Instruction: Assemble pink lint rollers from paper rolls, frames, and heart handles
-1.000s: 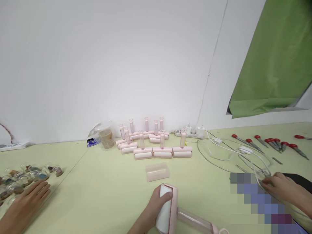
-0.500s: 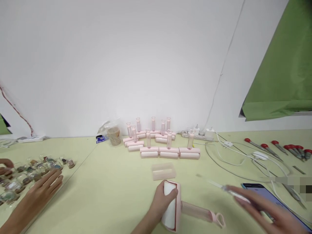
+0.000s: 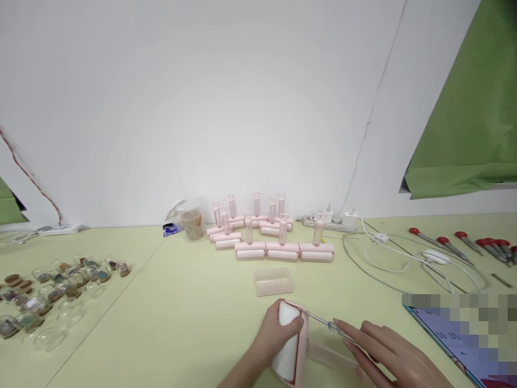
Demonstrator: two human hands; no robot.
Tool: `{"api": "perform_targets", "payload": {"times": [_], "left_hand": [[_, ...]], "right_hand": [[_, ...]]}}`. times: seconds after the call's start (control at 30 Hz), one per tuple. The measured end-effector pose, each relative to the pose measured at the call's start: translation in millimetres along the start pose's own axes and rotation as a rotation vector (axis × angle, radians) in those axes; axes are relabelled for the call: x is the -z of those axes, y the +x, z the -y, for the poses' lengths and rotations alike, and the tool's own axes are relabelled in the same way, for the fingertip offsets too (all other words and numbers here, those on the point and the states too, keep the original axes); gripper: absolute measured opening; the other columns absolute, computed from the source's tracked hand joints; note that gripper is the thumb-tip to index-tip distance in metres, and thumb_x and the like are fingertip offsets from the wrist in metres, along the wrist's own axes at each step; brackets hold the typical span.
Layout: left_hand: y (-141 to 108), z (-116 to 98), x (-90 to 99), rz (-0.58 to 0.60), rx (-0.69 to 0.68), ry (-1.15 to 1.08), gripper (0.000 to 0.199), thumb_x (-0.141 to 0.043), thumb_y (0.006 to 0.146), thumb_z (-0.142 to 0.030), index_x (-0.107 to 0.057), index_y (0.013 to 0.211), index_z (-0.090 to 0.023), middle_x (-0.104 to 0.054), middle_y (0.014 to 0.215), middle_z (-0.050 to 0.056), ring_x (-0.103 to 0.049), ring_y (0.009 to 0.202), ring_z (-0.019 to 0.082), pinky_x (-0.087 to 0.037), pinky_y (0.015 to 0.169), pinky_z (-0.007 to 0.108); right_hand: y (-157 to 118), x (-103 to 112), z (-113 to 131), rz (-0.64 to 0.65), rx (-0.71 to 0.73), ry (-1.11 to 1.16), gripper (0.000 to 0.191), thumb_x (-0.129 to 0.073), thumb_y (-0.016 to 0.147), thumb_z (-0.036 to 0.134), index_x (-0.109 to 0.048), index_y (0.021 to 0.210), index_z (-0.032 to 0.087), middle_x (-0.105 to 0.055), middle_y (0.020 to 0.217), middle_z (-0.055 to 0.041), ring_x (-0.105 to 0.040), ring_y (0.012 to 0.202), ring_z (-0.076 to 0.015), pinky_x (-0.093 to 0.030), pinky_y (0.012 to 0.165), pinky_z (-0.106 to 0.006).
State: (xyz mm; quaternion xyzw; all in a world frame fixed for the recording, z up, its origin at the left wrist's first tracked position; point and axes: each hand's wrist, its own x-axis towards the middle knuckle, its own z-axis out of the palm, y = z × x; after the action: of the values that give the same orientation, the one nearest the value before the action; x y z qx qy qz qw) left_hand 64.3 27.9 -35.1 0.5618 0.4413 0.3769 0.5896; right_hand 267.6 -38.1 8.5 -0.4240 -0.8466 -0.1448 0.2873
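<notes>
A pink lint roller (image 3: 287, 345) with a white roll is gripped by my left hand (image 3: 272, 335), thumb across the front of the roll. Its translucent handle (image 3: 329, 358) extends to the right, partly behind my right hand (image 3: 388, 355). That hand is closed around a slim screwdriver (image 3: 323, 320) with a metal shaft and a clear collar. The shaft's tip touches the upper end of the roller's pink housing, near my left thumb. Just beyond the roller, a translucent pink cover (image 3: 273, 282) lies on the table.
Several pink lint rollers (image 3: 283, 251) stand upright at the back. Small glass domes (image 3: 70, 283) crowd the left. Cables (image 3: 374, 280), red-ended tools (image 3: 454, 250) and a phone (image 3: 442, 337) occupy the right. A tape roll (image 3: 192, 225) in plastic sits by the wall (image 3: 258, 97).
My right hand has moved left, bringing the screwdriver tip to the roller's housing. The roller has turned slightly in my left hand. Another person's hands have left the domes at left.
</notes>
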Motion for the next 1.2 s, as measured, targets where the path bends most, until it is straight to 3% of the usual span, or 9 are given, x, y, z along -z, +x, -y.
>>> {"api": "perform_targets", "payload": {"times": [0.1, 0.2, 0.33, 0.47, 0.67, 1.03, 1.13, 1.2], "left_hand": [[0, -2, -1.8, 0.061, 0.008, 0.024, 0.025, -0.059, 0.063, -0.025, -0.056, 0.085, -0.015, -0.059, 0.079, 0.002, -0.052, 0.073, 0.017, -0.04, 0.069, 0.027], [5, -4, -10.0, 0.071, 0.028, 0.057, 0.023, -0.058, 0.063, -0.022, -0.057, 0.084, -0.014, -0.06, 0.08, 0.003, -0.053, 0.074, 0.018, -0.04, 0.068, 0.027], [19, 0, -26.1, -0.011, 0.052, 0.071, 0.027, -0.06, 0.061, -0.025, -0.057, 0.086, -0.013, -0.061, 0.08, 0.005, -0.055, 0.074, 0.02, -0.041, 0.066, 0.028], [32, 5, -38.3, -0.068, 0.043, 0.067, 0.029, -0.063, 0.059, -0.027, -0.055, 0.083, -0.014, -0.061, 0.081, 0.005, -0.054, 0.074, 0.02, -0.041, 0.064, 0.028], [37, 1, -46.7, -0.168, 0.043, 0.061, 0.03, -0.062, 0.061, -0.027, -0.044, 0.082, -0.016, -0.055, 0.078, 0.003, -0.053, 0.07, 0.017, -0.041, 0.06, 0.026], [44, -13, -51.3, -0.272, -0.043, 0.122, 0.029, -0.058, 0.062, -0.02, -0.036, 0.082, -0.02, -0.055, 0.078, 0.002, -0.053, 0.069, 0.016, -0.039, 0.06, 0.024], [39, -22, -46.5, -0.282, -0.098, 0.155, 0.028, -0.059, 0.064, -0.025, -0.036, 0.079, -0.02, -0.054, 0.077, 0.002, -0.052, 0.072, 0.016, -0.039, 0.063, 0.023], [34, -28, -37.7, -0.311, -0.125, 0.213, 0.029, -0.059, 0.065, -0.03, -0.036, 0.08, -0.02, -0.053, 0.073, 0.001, -0.051, 0.069, 0.016, -0.038, 0.062, 0.023]], "right_hand": [[4, -1, 0, 0.08, 0.035, -0.007, 0.032, -0.04, 0.084, 0.026, -0.05, 0.114, 0.025, -0.064, 0.072, -0.0028, -0.062, 0.062, -0.0165, -0.051, 0.053, -0.024], [1, -7, -6, 0.05, 0.094, -0.017, 0.034, -0.035, 0.084, 0.019, -0.048, 0.115, 0.021, -0.065, 0.074, -0.0031, -0.063, 0.063, -0.0157, -0.05, 0.058, -0.024], [-13, -20, -23, -0.061, 0.068, 0.004, 0.037, -0.034, 0.085, 0.016, -0.046, 0.12, 0.021, -0.06, 0.065, -0.0012, -0.058, 0.056, -0.0134, -0.045, 0.051, -0.022], [-24, -32, -35, -0.081, -0.007, 0.011, 0.038, -0.039, 0.085, 0.016, -0.043, 0.122, 0.021, -0.055, 0.059, 0.0009, -0.053, 0.05, -0.0122, -0.041, 0.048, -0.022], [-24, -42, -33, -0.089, 0.071, -0.038, 0.041, -0.032, 0.085, 0.011, -0.041, 0.125, 0.017, -0.058, 0.059, -0.0005, -0.055, 0.05, -0.013, -0.042, 0.047, -0.022], [-7, -50, -24, -0.07, -0.098, 0.071, 0.035, -0.029, 0.088, 0.019, -0.052, 0.114, 0.019, -0.069, 0.074, -0.005, -0.065, 0.057, -0.0161, -0.05, 0.048, -0.023], [-3, -44, -29, 0.001, -0.242, 0.139, 0.031, -0.032, 0.087, 0.025, -0.056, 0.107, 0.022, -0.07, 0.084, -0.0039, -0.066, 0.065, -0.0181, -0.051, 0.052, -0.024], [0, -35, -34, 0.072, -0.379, 0.19, 0.027, -0.037, 0.085, 0.031, -0.06, 0.099, 0.025, -0.071, 0.076, -0.0005, -0.065, 0.058, -0.0179, -0.05, 0.048, -0.024]]}}
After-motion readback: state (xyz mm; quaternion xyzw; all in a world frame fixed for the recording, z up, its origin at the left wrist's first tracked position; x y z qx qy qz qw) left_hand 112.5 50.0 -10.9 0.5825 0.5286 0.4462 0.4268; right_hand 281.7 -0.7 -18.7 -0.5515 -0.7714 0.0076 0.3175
